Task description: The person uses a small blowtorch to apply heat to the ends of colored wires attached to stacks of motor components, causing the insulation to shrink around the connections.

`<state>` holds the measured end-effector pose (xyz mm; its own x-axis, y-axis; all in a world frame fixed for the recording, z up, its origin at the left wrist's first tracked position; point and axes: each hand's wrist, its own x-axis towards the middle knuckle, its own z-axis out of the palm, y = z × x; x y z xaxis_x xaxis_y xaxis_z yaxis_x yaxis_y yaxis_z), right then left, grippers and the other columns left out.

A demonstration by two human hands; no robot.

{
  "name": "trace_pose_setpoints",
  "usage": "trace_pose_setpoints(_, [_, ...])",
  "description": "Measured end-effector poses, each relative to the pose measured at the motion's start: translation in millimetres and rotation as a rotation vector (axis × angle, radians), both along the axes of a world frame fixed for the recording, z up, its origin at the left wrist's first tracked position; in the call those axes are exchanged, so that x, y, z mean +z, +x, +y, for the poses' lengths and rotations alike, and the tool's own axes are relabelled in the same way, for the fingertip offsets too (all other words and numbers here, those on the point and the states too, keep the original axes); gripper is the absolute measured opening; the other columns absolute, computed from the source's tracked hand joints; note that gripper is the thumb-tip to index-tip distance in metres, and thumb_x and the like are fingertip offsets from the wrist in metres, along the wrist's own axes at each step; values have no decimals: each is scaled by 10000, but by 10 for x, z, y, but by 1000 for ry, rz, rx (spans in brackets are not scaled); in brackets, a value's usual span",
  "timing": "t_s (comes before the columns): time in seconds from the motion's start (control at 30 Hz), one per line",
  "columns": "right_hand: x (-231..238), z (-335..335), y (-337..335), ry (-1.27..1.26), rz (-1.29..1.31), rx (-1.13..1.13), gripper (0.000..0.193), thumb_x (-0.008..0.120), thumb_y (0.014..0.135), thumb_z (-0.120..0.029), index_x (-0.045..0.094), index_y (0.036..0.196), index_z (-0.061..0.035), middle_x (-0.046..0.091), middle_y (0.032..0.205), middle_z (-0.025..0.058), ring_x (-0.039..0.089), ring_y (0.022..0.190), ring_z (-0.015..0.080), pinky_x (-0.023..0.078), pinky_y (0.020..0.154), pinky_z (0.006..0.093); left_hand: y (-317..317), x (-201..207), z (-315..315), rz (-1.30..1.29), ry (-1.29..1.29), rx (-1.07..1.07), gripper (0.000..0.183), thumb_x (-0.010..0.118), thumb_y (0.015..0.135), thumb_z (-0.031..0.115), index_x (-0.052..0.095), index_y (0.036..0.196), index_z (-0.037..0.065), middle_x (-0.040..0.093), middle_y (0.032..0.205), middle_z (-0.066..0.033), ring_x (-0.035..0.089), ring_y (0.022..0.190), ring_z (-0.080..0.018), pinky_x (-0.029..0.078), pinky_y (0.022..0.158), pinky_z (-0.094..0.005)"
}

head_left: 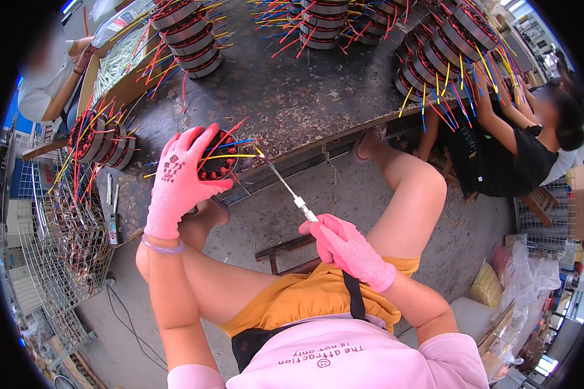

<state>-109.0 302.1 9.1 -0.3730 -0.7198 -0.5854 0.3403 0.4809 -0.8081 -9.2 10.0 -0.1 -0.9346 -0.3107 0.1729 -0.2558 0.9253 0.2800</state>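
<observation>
At the near edge of the worktable, my left hand (180,174), in a pink glove, is closed around a motor stator (215,165). Dark red windings show inside its ring, and red, blue and yellow lead wires stick out to the right. My right hand (350,251), also gloved in pink, grips a slim tool (284,179) with a thin metal shaft and a white collar. Its tip meets the end of the yellow lead wire (232,155); whether it is hooked on or just touching, I cannot tell. Part of the stator is hidden behind my left hand.
Stacked stators with loose leads stand on the dark worktable (272,97), including a short stack (104,139) at left. A cardboard box (120,71) holds white tubes. Wire baskets (61,240) stand lower left. One person sits at right, another at far left.
</observation>
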Motion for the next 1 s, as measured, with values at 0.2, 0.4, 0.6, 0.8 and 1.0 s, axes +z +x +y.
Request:
trace_pose_setpoints(0.2, [-64,20,2,-27,1,5,356,483,1005,-356,625,1103,-45,460,589,-23,329,475,40,254,453,225,3,11,5,-3,7,-1,881,832,583,238,520,1393,91,543,1332,-179,502,1243,-380,398,1076,-444])
trace_pose_setpoints(0.4, [-91,13,2,28,-49,-19,352,482,1007,-365,625,1098,-56,475,590,-20,330,457,38,255,443,224,-2,1,-2,3,17,-9,904,854,576,266,512,1399,114,536,1334,-166,492,1231,-396,391,1077,-464])
trace_pose_setpoints(0.6, [-109,22,7,18,-59,-24,358,480,1009,-373,624,1096,-57,483,592,-19,329,447,37,248,431,222,3,-17,-1,10,5,-10,911,865,574,283,511,1400,129,542,1329,-160,497,1221,-401,386,1081,-471])
trace_pose_setpoints(0.8, [-106,27,1,25,-50,-25,351,483,1011,-361,625,1108,-56,482,591,-20,329,448,35,249,431,220,-7,5,1,8,17,-19,901,861,580,279,514,1398,128,545,1326,-163,514,1209,-394,383,1085,-468])
trace_pose_setpoints(1.0, [-145,36,5,7,-65,-27,355,492,1013,-368,621,1115,-53,484,593,-21,338,448,34,255,433,215,-5,-8,-4,5,13,-15,901,862,579,276,517,1398,128,545,1328,-165,516,1211,-389,384,1085,-466])
